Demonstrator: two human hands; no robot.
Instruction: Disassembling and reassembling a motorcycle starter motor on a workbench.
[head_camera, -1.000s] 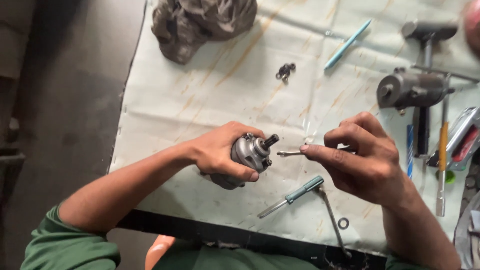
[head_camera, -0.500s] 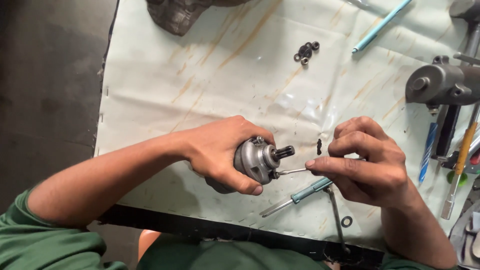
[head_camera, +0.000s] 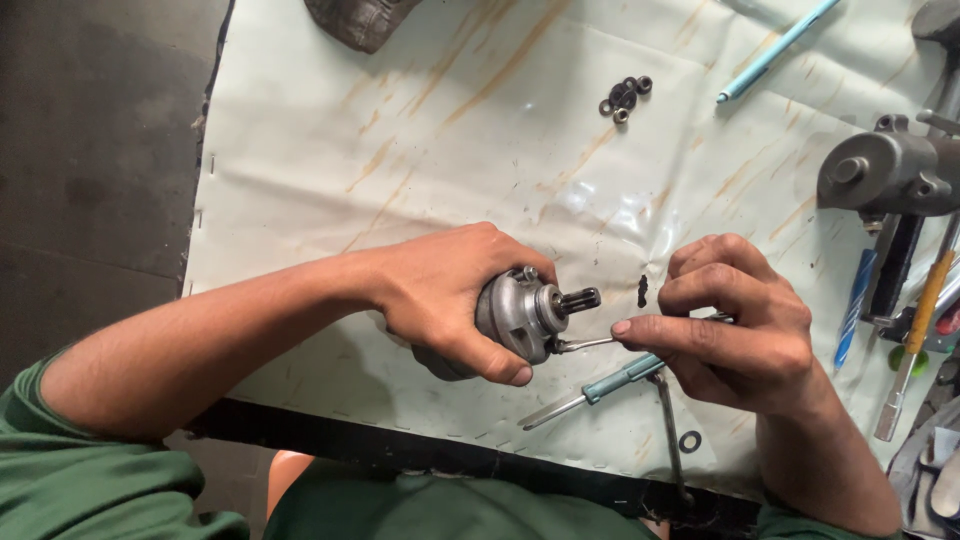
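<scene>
Left hand (head_camera: 440, 300) wrapped tight around one small grey motor housing (head_camera: 515, 315), held above the table, splined shaft (head_camera: 578, 299) pointing right. Right hand (head_camera: 745, 325) pinched shut on one long thin bolt (head_camera: 585, 344), thumb and forefinger together on its shank; the bolt's tip sits at the housing's flange, touching or nearly so, can't tell which.

Below the hands: one teal-handled screwdriver (head_camera: 610, 377) flat on the cream table cover (head_camera: 400, 150), blade toward the near edge. One thin metal rod (head_camera: 672, 440) beside it, one black washer ring (head_camera: 690, 441) just right of that. One small dark part (head_camera: 642, 290) on the cover between the shaft and the right fingers.

Further out: cluster of small black washers and nuts (head_camera: 625, 95) top centre, five or so, exact count unclear. One teal pen-like tool (head_camera: 775, 50) top right. One second grey motor body (head_camera: 885, 175) at right edge. Mixed tools beside it: one blue-handled (head_camera: 855, 305), one orange-handled (head_camera: 925, 300). One dark rag (head_camera: 360, 20) top edge.
</scene>
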